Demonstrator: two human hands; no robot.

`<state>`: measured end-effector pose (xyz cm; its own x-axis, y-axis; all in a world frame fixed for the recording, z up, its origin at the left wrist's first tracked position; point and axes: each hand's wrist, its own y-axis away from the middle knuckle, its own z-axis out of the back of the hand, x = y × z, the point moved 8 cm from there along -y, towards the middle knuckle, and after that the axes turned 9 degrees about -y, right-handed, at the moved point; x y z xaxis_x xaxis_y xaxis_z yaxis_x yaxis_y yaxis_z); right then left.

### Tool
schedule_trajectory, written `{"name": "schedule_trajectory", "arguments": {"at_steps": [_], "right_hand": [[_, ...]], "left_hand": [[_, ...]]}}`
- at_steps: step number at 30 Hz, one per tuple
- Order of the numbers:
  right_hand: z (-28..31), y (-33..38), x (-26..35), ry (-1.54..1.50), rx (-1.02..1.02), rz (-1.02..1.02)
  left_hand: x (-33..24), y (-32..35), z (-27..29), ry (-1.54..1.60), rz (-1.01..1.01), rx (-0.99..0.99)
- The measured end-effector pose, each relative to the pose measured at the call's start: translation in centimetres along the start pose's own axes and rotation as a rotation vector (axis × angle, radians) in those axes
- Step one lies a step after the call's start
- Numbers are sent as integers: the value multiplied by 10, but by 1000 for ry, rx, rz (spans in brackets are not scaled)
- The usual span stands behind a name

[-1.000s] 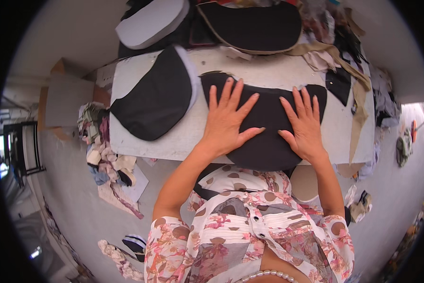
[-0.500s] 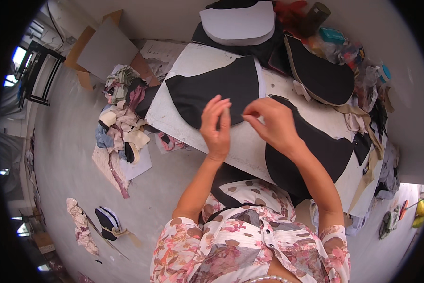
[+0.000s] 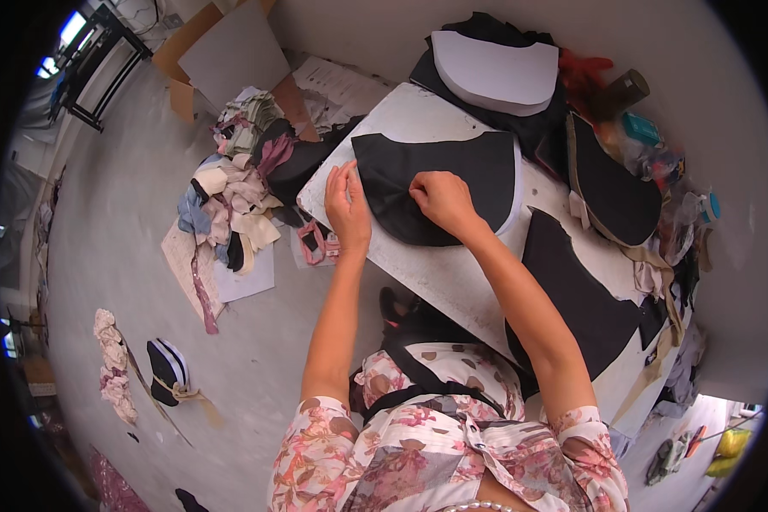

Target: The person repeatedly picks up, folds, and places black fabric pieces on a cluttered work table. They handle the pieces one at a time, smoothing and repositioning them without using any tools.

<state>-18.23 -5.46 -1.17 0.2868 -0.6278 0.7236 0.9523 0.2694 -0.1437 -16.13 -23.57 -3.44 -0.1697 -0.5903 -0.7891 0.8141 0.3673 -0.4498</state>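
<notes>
A black fabric piece with a curved near edge (image 3: 478, 162) lies on a white backing that shows along its right side, on the white tabletop (image 3: 486, 290). My left hand (image 3: 347, 209) is at the left edge of this piece, its fingers stretched out. My right hand (image 3: 446, 202) rests on the middle of the black piece with fingers curled closed; the cloth creases beside the fingertips. What those fingers hold, if anything, is hidden. To the right, partly under my right forearm, lies a second black piece (image 3: 580, 294).
White curved foam pieces (image 3: 499, 72) sit on black cloth at the table's back. A black curved pad (image 3: 614, 179) lies at the right, near plastic bags and a dark cylinder (image 3: 623, 94). Fabric scraps (image 3: 234, 183) pile up left of the table, beside a cardboard box (image 3: 234, 64).
Both hands have moved left and apart. My right hand has come down onto the black piece, and my left hand has reached its left edge. The view has shifted.
</notes>
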Motion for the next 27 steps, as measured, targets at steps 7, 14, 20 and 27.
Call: {"name": "schedule_trajectory", "arguments": {"at_steps": [7,14,20,27], "right_hand": [[7,-1,-37,-433,139,-217],[143,17,-66,-1097,-6,-204],[163,28,-77,-1024,-64,-198],[118,14,-46,-973,99,-234]], "left_hand": [[4,16,-37,-697,-166,148],[-6,24,-41,-605,-77,188],[-16,13,-33,-477,-124,65],[-12,10,4,-101,-131,-176]]}}
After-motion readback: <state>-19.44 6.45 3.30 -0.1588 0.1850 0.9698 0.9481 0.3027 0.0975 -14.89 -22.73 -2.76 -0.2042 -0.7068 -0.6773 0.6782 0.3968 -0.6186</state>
